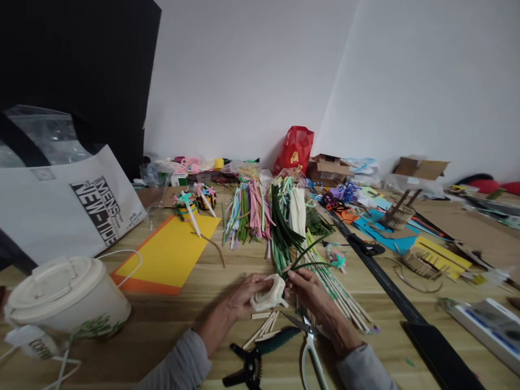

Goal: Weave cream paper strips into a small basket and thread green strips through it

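Left hand (246, 297) clenched around white paper ring (268, 293). Right-hand fingers (293, 275) pinch green strips (284, 238), apparently touching ring's edge. Just below fingers on desk (162, 336): cut sticks (262, 326), pliers (252, 364), scissors (311, 352).

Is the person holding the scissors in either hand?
No, the white-handled scissors lie on the wooden table below the right hand, which pinches green strips, while the left hand holds a pale woven piece.

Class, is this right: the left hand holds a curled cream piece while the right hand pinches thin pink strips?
No: the head view shows the right hand pinching thin dark green strips, not pink; the left hand holds the curled cream piece.
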A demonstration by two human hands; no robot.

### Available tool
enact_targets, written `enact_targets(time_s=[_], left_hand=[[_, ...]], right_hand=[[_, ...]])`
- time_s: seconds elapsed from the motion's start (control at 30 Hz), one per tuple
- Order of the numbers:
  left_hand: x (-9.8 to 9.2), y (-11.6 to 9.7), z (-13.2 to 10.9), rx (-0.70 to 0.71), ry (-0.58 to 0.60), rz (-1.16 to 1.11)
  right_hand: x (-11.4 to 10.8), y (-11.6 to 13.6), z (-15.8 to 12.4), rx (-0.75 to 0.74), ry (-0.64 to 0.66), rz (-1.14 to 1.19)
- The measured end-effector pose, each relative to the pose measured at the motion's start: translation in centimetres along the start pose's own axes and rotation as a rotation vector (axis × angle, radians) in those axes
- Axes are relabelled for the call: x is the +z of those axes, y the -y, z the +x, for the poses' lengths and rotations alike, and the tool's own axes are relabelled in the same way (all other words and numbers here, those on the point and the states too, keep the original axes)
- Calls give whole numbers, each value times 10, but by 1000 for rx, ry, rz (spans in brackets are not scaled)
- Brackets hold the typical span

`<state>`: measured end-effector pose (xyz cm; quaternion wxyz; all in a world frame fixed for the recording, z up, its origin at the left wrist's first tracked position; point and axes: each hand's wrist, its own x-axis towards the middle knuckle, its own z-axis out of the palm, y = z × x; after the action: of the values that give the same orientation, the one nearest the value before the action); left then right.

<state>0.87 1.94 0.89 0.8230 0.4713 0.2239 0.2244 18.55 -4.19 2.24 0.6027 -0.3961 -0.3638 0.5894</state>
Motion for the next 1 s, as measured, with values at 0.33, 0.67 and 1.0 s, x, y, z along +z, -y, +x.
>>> enact_targets(time_s=[0.33, 0.67, 1.0], left_hand=[[14, -14, -12, -23, 62, -51], [15, -7, -7, 121, -21, 503], [37, -14, -17, 389, -54, 1210]], right_hand=[[-6, -5, 1, 34, 47, -16], [-5, 15, -8, 21, 72, -382], [-10, 17, -4, 4, 50, -448]])
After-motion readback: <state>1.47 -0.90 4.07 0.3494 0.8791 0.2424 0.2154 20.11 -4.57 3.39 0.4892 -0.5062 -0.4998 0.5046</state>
